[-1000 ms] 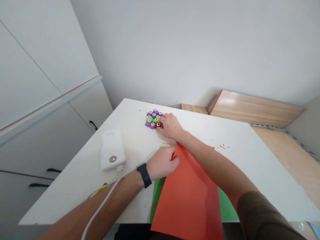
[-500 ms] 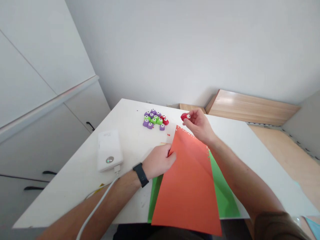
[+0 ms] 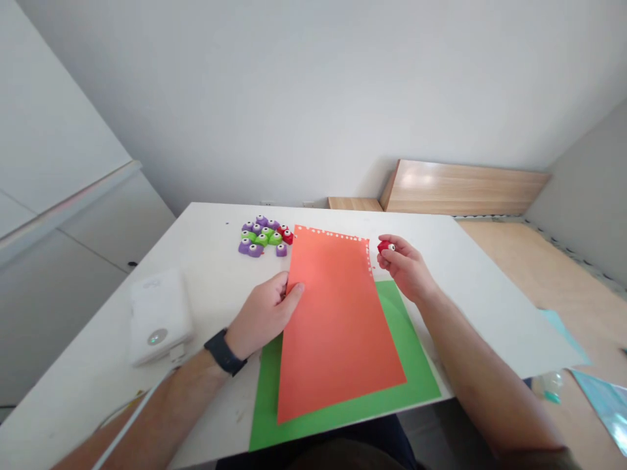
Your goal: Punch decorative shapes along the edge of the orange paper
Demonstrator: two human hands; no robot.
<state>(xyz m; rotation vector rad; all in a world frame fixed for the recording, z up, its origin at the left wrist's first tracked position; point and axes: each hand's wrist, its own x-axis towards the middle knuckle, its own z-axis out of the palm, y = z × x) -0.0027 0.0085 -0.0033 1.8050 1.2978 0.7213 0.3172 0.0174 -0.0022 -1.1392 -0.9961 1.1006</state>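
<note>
An orange-red paper sheet (image 3: pixel 333 326) lies on a larger green paper sheet (image 3: pixel 343 408), with a row of small punched holes along its far edge. My left hand (image 3: pixel 264 313) grips the sheet's left edge, with the thumb on top. My right hand (image 3: pixel 406 269) is off the sheet to the right, pinching a small red craft punch (image 3: pixel 385 247) with a white round eye. Beyond the sheet's far left corner sits a cluster of purple, green and red craft punches (image 3: pixel 262 238).
All this is on a white table (image 3: pixel 210 225). A white power bank (image 3: pixel 159 316) with a cable (image 3: pixel 132 418) lies left, near my left wrist's black watch (image 3: pixel 224 351). White cabinets (image 3: pixel 59 130) stand left; a wooden shelf (image 3: pixel 463 189) stands behind.
My right hand has lifted a red punch from the cluster and moved right with it. The orange-red sheet has come down flat onto the green sheet. The view has turned left.
</note>
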